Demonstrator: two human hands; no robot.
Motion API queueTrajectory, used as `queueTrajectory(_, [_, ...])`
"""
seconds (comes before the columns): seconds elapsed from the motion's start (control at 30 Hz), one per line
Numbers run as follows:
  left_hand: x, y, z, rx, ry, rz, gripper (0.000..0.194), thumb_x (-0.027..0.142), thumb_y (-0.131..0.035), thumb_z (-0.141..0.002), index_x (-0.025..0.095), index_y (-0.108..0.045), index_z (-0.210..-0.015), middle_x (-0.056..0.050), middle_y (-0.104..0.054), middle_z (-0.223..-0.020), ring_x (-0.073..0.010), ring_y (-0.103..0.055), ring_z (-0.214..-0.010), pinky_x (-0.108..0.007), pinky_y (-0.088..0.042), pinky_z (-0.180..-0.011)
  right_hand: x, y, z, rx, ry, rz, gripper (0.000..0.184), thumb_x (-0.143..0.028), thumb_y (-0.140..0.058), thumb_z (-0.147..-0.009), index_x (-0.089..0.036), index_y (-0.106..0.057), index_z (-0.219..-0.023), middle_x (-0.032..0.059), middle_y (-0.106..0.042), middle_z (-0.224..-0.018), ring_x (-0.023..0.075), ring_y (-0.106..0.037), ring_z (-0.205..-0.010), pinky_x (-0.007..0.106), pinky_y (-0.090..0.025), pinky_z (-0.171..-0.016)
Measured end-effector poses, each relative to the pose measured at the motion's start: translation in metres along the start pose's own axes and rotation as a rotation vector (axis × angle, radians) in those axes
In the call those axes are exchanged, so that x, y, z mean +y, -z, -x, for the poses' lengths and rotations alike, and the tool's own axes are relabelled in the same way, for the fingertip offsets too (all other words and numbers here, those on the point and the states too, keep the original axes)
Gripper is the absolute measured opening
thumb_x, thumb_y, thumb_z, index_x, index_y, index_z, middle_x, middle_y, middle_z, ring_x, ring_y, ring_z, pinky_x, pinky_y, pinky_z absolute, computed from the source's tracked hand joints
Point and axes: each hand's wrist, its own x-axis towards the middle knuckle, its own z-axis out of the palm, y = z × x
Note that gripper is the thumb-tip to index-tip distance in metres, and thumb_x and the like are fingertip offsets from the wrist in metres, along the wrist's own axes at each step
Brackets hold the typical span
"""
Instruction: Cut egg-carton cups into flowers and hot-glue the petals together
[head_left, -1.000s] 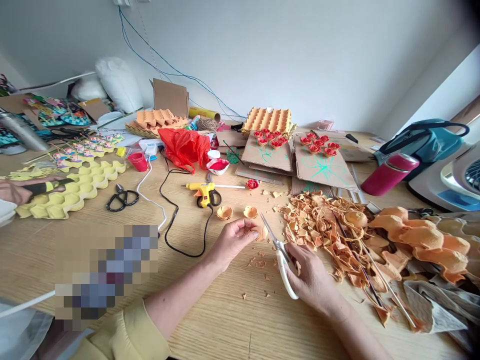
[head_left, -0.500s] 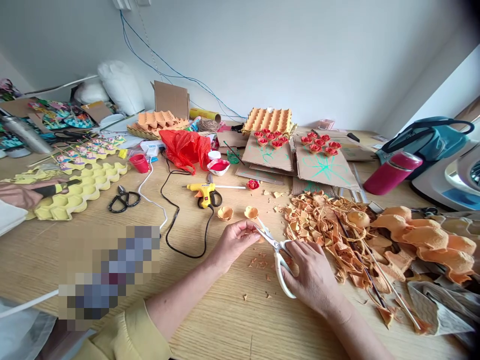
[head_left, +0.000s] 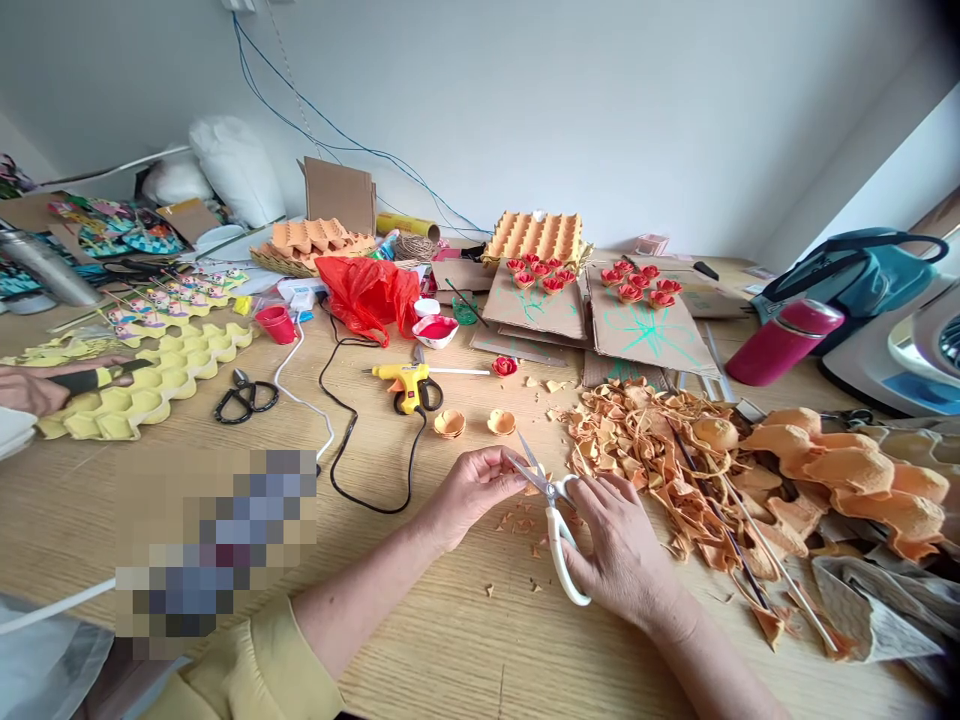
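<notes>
My left hand [head_left: 472,490] pinches a small orange piece of egg carton [head_left: 534,482] over the wooden table [head_left: 420,640]. White-handled scissors [head_left: 553,525] sit in my right hand [head_left: 619,550], blades apart at that piece. Small orange trimmings [head_left: 519,522] lie under my hands. Two cut orange cups [head_left: 450,424] rest just beyond, near a yellow glue gun [head_left: 409,385].
A heap of orange carton scraps [head_left: 660,450] and torn cartons [head_left: 840,470] fills the right. Cardboard sheets with red paper roses [head_left: 645,330], a pink bottle [head_left: 780,342], black scissors [head_left: 241,397], a black cord [head_left: 341,430] and a yellow egg tray [head_left: 157,375] held by another person's hand [head_left: 30,388] lie beyond.
My right hand has brought the scissors left and closer to my left hand, and the blades now meet the orange piece. My left hand has stayed put.
</notes>
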Motion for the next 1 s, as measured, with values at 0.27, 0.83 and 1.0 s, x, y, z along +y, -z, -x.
queueTrajectory(0.27, [0.005,-0.002,0.002,-0.041,-0.008,0.005,0.029,0.037,-0.085,-0.073,0.014,-0.073,-0.086,-0.005,-0.075,-0.089,-0.0164,-0.067,-0.089,-0.032,-0.046,-0.095,-0.003,0.002,0.0,-0.005,0.03,-0.072,0.015,-0.03,-0.058,-0.087,-0.023,-0.044,-0.084,0.001,-0.055,-0.079,0.0202,-0.052,-0.073,0.044,-0.037,-0.094])
queueTrajectory(0.83, [0.015,-0.002,0.004,-0.133,-0.12,-0.145,0.016,0.031,-0.075,-0.082,0.015,-0.072,-0.083,-0.003,-0.071,-0.085,-0.0165,-0.066,-0.089,-0.031,-0.048,-0.093,-0.004,0.006,0.002,0.008,0.096,-0.128,0.014,-0.026,-0.055,-0.088,-0.022,-0.043,-0.082,-0.0018,-0.051,-0.075,0.0174,-0.048,-0.069,0.04,-0.036,-0.086])
queueTrajectory(1.0, [0.013,0.003,0.002,-0.102,-0.227,-0.366,0.007,0.022,-0.071,-0.083,0.015,-0.069,-0.081,-0.002,-0.067,-0.084,-0.0154,-0.062,-0.086,-0.029,-0.046,-0.089,-0.006,0.007,0.0,0.021,0.085,-0.101,0.016,-0.029,-0.057,-0.088,-0.022,-0.044,-0.083,-0.0011,-0.052,-0.077,0.018,-0.048,-0.07,0.04,-0.035,-0.086])
